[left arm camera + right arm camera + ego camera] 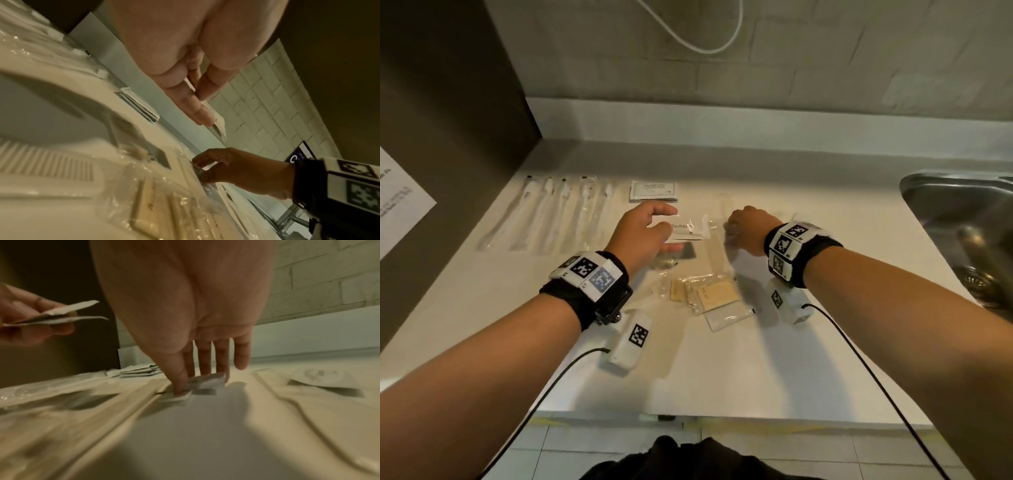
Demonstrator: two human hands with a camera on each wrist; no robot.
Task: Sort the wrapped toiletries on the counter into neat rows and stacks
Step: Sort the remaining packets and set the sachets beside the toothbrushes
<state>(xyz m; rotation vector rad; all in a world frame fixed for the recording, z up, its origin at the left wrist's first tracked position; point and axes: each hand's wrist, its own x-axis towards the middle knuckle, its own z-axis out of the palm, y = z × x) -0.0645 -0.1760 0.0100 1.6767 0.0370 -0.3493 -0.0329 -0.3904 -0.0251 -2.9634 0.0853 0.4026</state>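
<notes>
My left hand (663,219) is raised above the counter and pinches two white toothpaste sachets (690,229) between thumb and fingers (202,112). The same sachets (68,314) show at the left of the right wrist view. My right hand (733,226) reaches down to the counter, where its thumb and fingertips (180,386) pinch a small white sachet (207,382) lying flat. A stack of white sachets (654,190) sits at the back centre. Wrapped toothbrushes (551,212) lie in a row at the back left. Wrapped wooden combs (717,294) lie loose between my wrists.
A steel sink (962,219) is set into the counter (808,359) at the right. A dark panel (448,120) closes off the left side and a tiled wall the back. Another flat sachet (320,378) lies to the right of my right hand. Long clear wrappers (717,236) lie between my hands.
</notes>
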